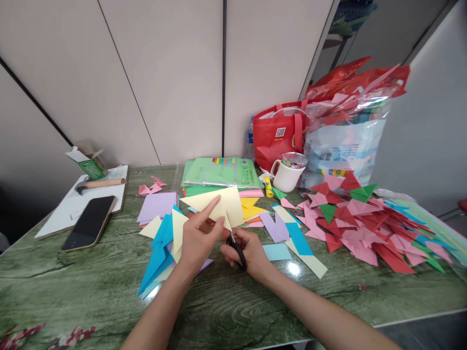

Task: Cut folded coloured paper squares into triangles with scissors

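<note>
A pale yellow paper sheet (219,204) is hovering tilted just above the green table (91,287), pinched at its lower edge, while black-handled scissors (235,243) are pointing blades-up into that edge.

The sheet (222,204) pinched in the left hand (197,243) was pale yellow; the scissors (237,248) in the right hand (251,255) had black handles. Beneath both, the table (91,287) showed green wood grain.

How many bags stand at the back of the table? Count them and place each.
2. The red bag stands behind the white mug; the clear plastic bag of paper pieces stands to its right. Others may be hidden behind.
</note>
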`<state>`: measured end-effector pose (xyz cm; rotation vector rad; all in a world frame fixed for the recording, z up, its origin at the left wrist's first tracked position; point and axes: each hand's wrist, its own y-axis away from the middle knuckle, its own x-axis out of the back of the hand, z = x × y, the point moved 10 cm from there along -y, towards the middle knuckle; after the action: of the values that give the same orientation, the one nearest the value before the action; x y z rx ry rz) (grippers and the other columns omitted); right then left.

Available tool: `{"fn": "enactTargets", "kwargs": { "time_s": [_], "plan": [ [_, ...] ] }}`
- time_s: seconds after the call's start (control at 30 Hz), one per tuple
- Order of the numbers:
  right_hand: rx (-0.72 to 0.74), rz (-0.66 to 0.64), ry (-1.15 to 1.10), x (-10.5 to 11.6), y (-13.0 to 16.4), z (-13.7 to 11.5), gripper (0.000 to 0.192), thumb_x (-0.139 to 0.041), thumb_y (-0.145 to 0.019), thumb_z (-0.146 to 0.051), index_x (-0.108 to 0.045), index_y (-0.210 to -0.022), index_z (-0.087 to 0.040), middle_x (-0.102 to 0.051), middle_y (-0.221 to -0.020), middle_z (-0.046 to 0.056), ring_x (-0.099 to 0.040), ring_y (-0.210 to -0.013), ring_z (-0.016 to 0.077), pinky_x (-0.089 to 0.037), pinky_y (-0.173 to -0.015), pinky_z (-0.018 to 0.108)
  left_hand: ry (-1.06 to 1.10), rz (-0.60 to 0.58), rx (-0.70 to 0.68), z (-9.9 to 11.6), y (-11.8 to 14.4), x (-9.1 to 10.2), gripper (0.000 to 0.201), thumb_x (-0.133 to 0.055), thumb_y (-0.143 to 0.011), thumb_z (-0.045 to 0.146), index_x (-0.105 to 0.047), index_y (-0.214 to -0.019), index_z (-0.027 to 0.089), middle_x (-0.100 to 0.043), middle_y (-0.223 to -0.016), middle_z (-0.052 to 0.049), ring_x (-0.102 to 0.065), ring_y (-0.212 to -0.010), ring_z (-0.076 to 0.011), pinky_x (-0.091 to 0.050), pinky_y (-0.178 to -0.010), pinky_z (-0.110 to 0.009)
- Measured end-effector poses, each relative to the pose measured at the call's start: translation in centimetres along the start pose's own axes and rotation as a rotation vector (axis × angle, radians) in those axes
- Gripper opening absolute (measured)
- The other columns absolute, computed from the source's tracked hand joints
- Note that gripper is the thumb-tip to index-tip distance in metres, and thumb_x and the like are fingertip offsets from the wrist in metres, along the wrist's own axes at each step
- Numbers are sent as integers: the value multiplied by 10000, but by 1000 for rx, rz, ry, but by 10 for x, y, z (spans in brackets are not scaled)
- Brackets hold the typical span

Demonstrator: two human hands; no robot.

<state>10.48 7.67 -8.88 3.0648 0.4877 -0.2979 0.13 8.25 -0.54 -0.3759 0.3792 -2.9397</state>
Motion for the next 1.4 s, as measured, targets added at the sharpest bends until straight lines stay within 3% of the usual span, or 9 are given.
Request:
{"fn": "enactTargets", "kwargs": {
  "time_s": [0.2,0.33,0.5,1.23,1.4],
  "plan": [
    [-32,22,9,2,0,2,275,-697,-622,-340,-537,-763,-167,-544,-466,-58,-456,-365,87,-358,-386,203,46,-7,12,1,1,-2,488,-604,-711,222,-586,-1196,171,-527,-550,50,-446,-433,-64,-402,-443,-184],
    [22,17,29,3,-2,-4,294,-727,-586,-324,-509,-722,-182,-560,-544,-39,-478,-464,108,-377,-453,222,41,-30,-2,2,2,-6,488,-613,-698,216,-598,-1182,163,-553,-577,29,-501,-500,-90,-434,-487,-193],
    [64,15,46,4,-3,-11,284,-720,-584,-354,-526,-693,-178,-509,-585,-36,-448,-551,126,-364,-499,229,4,-50,-45,5,3,-10,459,-617,-682,196,-628,-1141,177,-510,-557,42,-428,-504,-78,-400,-471,-171],
    [35,74,62,6,-2,-14,316,-729,-561,-391,-498,-609,-180,-469,-470,-52,-391,-431,95,-318,-417,221,8,-91,7,-3,4,-14,507,-600,-709,248,-579,-1204,144,-479,-570,31,-372,-506,-85,-350,-468,-187],
    [12,76,1,6,-2,-9,318,-738,-557,-381,-540,-698,-176,-490,-454,-65,-396,-389,93,-352,-396,226,8,-94,18,-5,4,-14,517,-603,-711,257,-569,-1215,146,-525,-544,28,-408,-485,-87,-364,-454,-183]
  ]
}}
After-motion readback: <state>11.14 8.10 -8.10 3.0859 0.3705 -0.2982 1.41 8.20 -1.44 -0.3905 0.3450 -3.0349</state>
